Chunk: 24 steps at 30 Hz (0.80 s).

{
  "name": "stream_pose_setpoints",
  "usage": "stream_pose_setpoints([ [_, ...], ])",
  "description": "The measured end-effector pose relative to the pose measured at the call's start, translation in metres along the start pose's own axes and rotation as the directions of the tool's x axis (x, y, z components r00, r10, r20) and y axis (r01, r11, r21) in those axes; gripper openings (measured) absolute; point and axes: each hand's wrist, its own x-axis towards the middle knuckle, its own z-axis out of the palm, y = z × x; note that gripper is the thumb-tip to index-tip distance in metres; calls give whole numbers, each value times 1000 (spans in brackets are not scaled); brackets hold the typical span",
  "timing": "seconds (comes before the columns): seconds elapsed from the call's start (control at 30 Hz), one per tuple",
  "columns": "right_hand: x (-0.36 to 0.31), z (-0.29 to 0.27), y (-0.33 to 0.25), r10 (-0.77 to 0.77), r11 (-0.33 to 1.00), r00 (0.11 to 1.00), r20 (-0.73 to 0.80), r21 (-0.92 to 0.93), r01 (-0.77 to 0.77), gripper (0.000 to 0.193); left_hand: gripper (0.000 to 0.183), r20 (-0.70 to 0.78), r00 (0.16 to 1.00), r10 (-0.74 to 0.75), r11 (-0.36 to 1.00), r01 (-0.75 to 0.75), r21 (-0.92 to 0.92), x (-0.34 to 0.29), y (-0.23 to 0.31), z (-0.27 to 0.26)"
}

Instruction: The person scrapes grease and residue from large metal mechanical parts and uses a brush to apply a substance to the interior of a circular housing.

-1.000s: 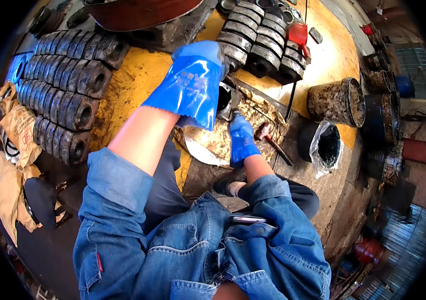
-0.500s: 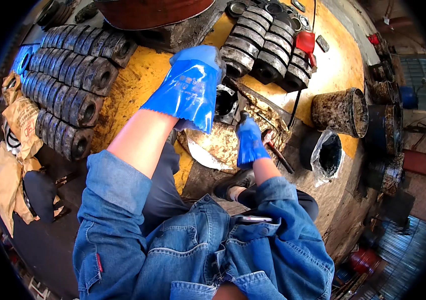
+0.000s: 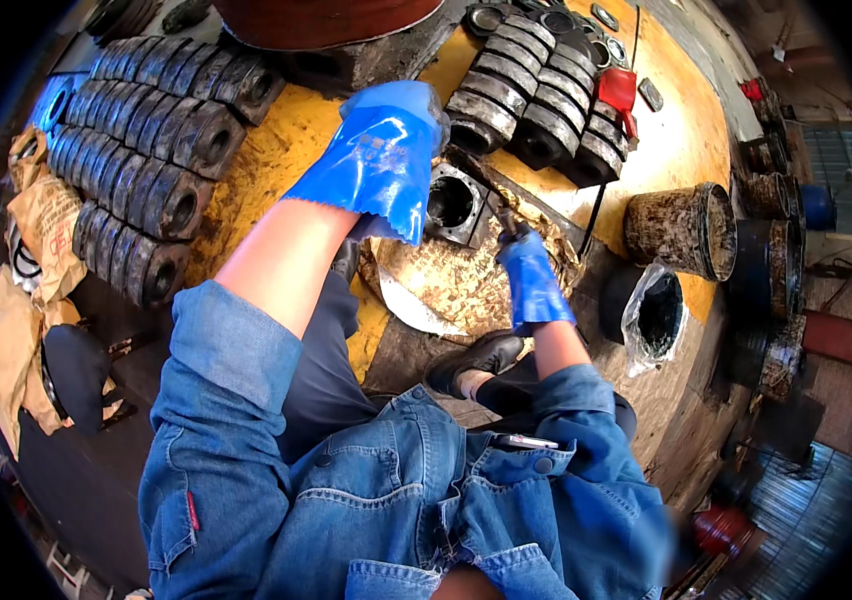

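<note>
My left hand (image 3: pixel 378 150), in a shiny blue rubber glove, reaches to the far side of a dark metal block (image 3: pixel 478 228) with a round bore. The glove's back and cuff hide its fingers, so their grip does not show. On the block's right, my right hand (image 3: pixel 534 280) wears a matching blue glove with blackened fingertips. Its fingers are curled in beside the block, around something dark that I cannot make out. Under the block lies a round, grease-smeared surface (image 3: pixel 451 275) with a pale rim.
Rows of dark bored blocks (image 3: pixel 146 155) stand at left, with more stacks (image 3: pixel 506 75) at far right. A red-handled tool (image 3: pixel 617 90) rests by those. A grimy bucket (image 3: pixel 668 230) and a plastic-lined pail (image 3: pixel 656 315) are right. Torn brown paper (image 3: pixel 8 345) lies left.
My right hand has moved slightly right and now sits closer against the block, whose bore shows more fully. The hammer seen beside that hand before is no longer visible. My left hand has barely moved.
</note>
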Motion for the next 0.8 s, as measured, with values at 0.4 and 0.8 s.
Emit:
stream_pose_setpoints([
  [0.4,56,11,-139,-62,699,920,387,-641,317,34,24,-104,989,-104,993,108,36,-13,-12,12],
  [0.8,78,21,-100,-27,770,958,287,-605,203,37,22,-26,1000,-6,999,7,37,3,-21,17],
])
